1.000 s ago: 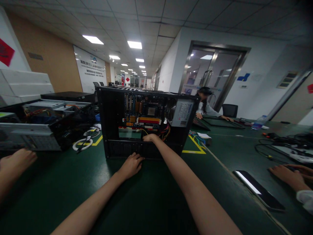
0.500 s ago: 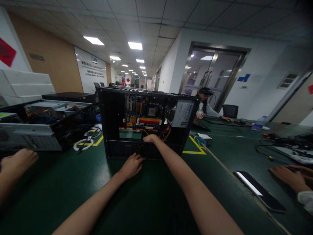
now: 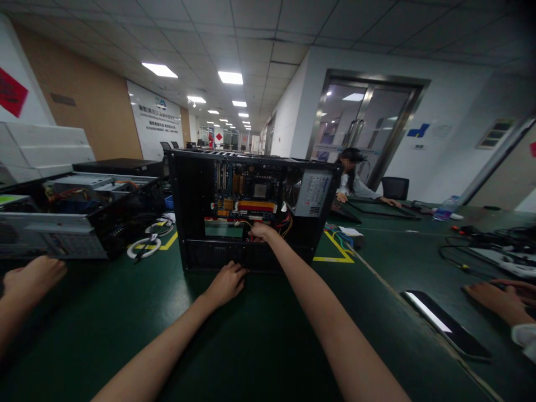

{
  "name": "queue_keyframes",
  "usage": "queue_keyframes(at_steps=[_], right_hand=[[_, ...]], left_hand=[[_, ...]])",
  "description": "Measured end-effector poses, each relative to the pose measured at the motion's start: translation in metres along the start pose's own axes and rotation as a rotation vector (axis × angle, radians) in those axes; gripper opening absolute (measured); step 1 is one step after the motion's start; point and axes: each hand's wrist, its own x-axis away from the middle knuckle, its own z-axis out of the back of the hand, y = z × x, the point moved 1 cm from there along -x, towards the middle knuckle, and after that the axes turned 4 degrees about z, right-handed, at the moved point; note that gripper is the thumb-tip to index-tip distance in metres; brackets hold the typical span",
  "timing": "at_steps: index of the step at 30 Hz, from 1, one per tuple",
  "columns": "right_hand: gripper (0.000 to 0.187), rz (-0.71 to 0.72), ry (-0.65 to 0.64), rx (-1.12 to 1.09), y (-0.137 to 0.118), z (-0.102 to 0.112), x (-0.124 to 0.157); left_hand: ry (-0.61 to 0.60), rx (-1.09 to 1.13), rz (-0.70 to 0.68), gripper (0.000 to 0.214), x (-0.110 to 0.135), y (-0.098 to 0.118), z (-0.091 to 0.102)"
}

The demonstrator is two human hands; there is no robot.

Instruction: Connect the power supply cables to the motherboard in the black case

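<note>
An open black computer case (image 3: 190,206) stands upright on the green table, its motherboard (image 3: 247,195) and silver power supply (image 3: 312,193) exposed. My left hand (image 3: 226,282) rests against the case's lower front edge, fingers curled on the frame. My right hand (image 3: 260,230) reaches inside the case among the red and yellow cables (image 3: 285,225) below the motherboard. Its fingers are bent and partly hidden, so what they pinch is unclear.
A second opened case (image 3: 62,220) lies to the left, with white tape rolls (image 3: 144,245) beside it. Other people's hands rest at the far left (image 3: 31,276) and far right (image 3: 494,296). A dark phone (image 3: 444,326) lies on the right. A seated person (image 3: 349,178) works behind.
My right hand has lifted slightly and moved deeper into the case toward the cables. My left hand has stayed on the frame.
</note>
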Motion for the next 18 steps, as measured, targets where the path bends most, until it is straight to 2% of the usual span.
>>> queue_keyframes(at_steps=[4, 9, 14, 18], right_hand=[[0.013, -0.120, 0.034, -0.436, 0.003, 0.006, 0.008], [0.009, -0.050, 0.009, -0.877, 0.009, 0.014, 0.017], [0.020, -0.037, 0.059, -1.107, 0.020, 0.017, 0.021], [0.019, -0.099, 0.056, -1.140, 0.021, 0.018, 0.020]], left_hand=[[0.005, -0.012, -0.001, 0.030, 0.000, 0.000, 0.000], [0.002, -0.019, 0.005, 0.029, -0.001, 0.001, -0.001], [0.008, -0.015, 0.012, 0.030, -0.001, 0.000, -0.002], [0.001, -0.010, 0.010, 0.030, -0.001, 0.000, 0.000]])
